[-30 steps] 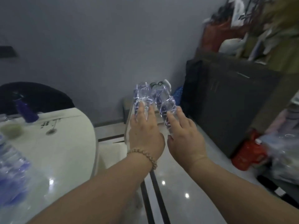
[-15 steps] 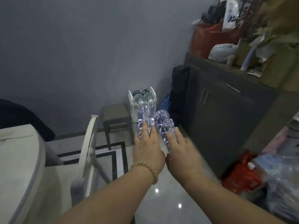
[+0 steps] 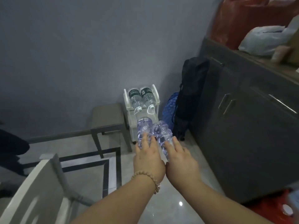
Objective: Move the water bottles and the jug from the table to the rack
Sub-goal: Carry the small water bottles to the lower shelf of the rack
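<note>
Bottles (image 3: pixel 145 128) point lengthwise at the rack (image 3: pixel 126 101) straight ahead and below; left hand (image 3: pixel 148 160) and right hand (image 3: pixel 182 160) fingers each curl round one.

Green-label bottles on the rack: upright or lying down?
Lying down. Both green-label bottles rest on their sides, side by side atop the white rack, caps toward the camera.

The two held bottles (image 3: pixel 145 129) are clear, ribbed plastic with a bluish shine, like the labelled bottles (image 3: pixel 135 98) on the white plastic rack (image 3: pixel 131 118). The floor (image 3: pixel 169 199) is glossy polished tile. The dark cabinet (image 3: pixel 250 135) looks matt, its handles (image 3: pixel 226 103) brushed metal.
</note>
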